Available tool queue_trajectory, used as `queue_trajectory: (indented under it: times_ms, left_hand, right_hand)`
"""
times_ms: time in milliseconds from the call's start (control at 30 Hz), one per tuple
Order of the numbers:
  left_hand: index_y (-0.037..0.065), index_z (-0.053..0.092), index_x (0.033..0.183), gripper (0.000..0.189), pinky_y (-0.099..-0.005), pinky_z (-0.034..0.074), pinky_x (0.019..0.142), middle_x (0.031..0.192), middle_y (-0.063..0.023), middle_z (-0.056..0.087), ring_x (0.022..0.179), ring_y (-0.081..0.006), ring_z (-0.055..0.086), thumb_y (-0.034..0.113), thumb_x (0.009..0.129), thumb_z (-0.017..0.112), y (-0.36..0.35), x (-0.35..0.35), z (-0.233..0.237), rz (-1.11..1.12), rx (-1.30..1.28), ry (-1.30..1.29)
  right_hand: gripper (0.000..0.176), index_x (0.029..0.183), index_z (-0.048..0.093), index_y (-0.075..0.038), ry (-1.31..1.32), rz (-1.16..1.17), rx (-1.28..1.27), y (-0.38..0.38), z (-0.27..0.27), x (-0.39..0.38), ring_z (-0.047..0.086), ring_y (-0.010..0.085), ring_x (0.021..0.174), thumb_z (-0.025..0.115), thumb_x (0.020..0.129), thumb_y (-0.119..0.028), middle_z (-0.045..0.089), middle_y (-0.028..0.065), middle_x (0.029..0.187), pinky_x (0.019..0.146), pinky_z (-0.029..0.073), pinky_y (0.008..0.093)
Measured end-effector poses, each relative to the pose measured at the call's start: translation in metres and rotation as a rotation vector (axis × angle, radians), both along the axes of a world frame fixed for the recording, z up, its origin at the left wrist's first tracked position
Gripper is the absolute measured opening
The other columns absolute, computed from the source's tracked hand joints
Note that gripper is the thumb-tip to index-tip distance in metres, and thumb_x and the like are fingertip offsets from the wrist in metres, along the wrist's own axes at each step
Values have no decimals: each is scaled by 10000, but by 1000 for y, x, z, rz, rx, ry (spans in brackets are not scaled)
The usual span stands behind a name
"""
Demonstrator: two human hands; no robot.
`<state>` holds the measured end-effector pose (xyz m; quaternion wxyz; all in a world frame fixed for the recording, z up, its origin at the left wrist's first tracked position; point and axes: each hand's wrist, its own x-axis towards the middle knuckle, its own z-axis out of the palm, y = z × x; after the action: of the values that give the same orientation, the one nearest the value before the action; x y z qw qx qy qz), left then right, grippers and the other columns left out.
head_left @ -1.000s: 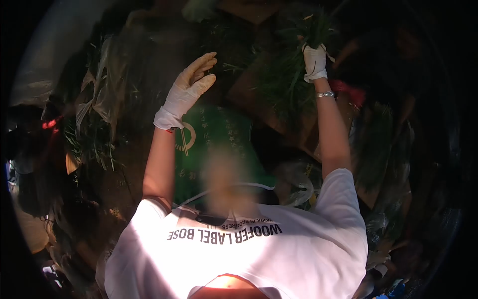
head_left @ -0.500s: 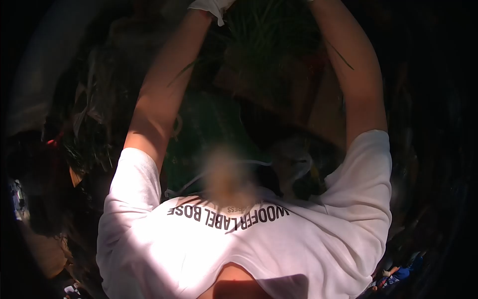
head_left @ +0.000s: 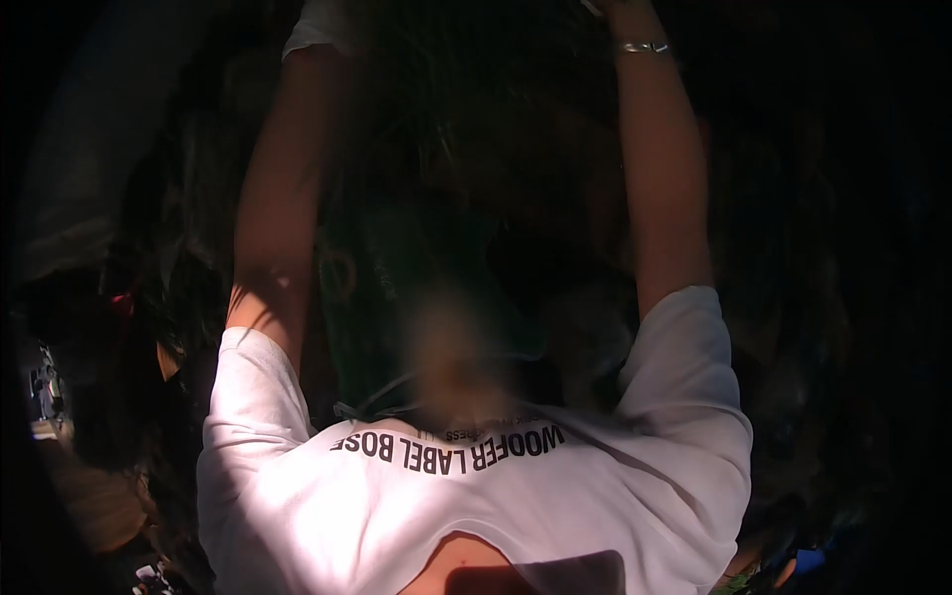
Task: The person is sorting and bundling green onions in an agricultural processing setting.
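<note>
At the top left, my left hand (head_left: 319, 25) wears a white glove or cuff; its fingers are cut off by the top edge and lost in shadow. Only the lower part of my right hand (head_left: 623, 14) shows at the top edge, with a small white thing (head_left: 592, 7) beside it. A silvery bracelet (head_left: 645, 47) circles my right wrist. Long green grass-like leaves (head_left: 431, 89) lie in the dark between my forearms. What either hand holds cannot be made out.
Below the leaves is a dark green surface (head_left: 382, 273), perhaps cloth, with a thin pale cord (head_left: 382, 394) near my white shirt (head_left: 466, 526). A small red thing (head_left: 121, 303) is at the left. A blue thing (head_left: 810, 560) is at the lower right.
My left hand and forearm have shifted left and down in view. My right forearm has moved left and lower, bringing the bracelet into sight. The scene is darker.
</note>
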<state>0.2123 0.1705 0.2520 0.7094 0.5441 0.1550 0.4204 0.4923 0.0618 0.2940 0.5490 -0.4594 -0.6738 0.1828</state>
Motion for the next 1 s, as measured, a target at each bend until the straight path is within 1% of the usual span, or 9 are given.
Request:
queue_trajectory:
  times_ms: [67,100,200,267,533,667,733,800,1000]
  left_hand:
    - [54,462,1257,553,-281,479,810,1111,-65,580,942,-169,587,274,793,668,33,-26,1,62,-60,33]
    - [43,474,1241,508,-284,477,822,1106,-67,583,939,-173,587,269,817,639,55,-54,-11,-15,-68,-31]
    - [8,494,1218,418,-286,465,869,1124,-86,576,966,-184,576,254,883,543,95,-104,-30,-88,38,-140]
    - [-17,466,1255,427,-271,438,918,1210,-131,533,1068,-186,541,244,916,459,56,-90,-15,249,370,-28]
    - [-1,520,1212,390,-313,438,940,1208,-114,548,1105,-189,524,242,908,498,55,-84,-13,379,183,-54]
    - [-23,541,1185,409,-326,473,886,1149,-117,582,989,-219,583,228,863,563,67,-82,-1,513,-16,-120]
    - [-7,560,1165,368,-330,484,878,1134,-120,589,998,-222,581,220,876,544,76,-98,-10,151,-80,-189]
    - [10,578,1145,332,-330,522,816,1093,-118,609,948,-218,605,212,886,528,79,-88,-18,538,64,-181]
    - [35,595,1116,290,-317,547,734,1046,-87,631,871,-193,628,207,896,517,82,-93,-19,191,98,-173]
  right_hand:
    - [423,1199,549,-50,35,-352,19,2,-116,62,539,194,1045,477,896,-337,591,127,1127,892,399,304]
    - [541,1286,459,-43,467,-434,-407,-10,-173,70,421,264,1223,426,908,-428,458,174,1313,1008,313,353]
    - [655,1401,313,-130,-57,-734,-588,-45,-356,73,190,376,1349,430,884,-515,255,192,1449,1090,217,406]
    - [664,1425,260,-224,-303,-759,-730,-36,-350,66,112,394,1367,444,868,-536,168,167,1487,1092,170,486]
    - [686,1423,248,-290,-693,-457,-933,68,-362,75,87,339,1385,498,837,-545,138,81,1510,1061,132,599]
    - [608,1423,245,-308,-794,-432,-735,-36,-381,47,133,316,1380,477,877,-443,194,91,1493,1068,114,589]
    - [592,1422,251,-303,-780,-376,-699,-110,-388,11,159,319,1371,481,882,-375,225,104,1479,1067,122,586]
    - [587,1409,289,-298,-749,-349,-722,-177,-398,-29,163,318,1370,507,866,-342,232,105,1475,1046,164,603]
    - [529,1275,489,-127,-522,81,-1542,-272,-447,-91,433,323,1214,591,812,-363,443,170,1326,1009,340,410]
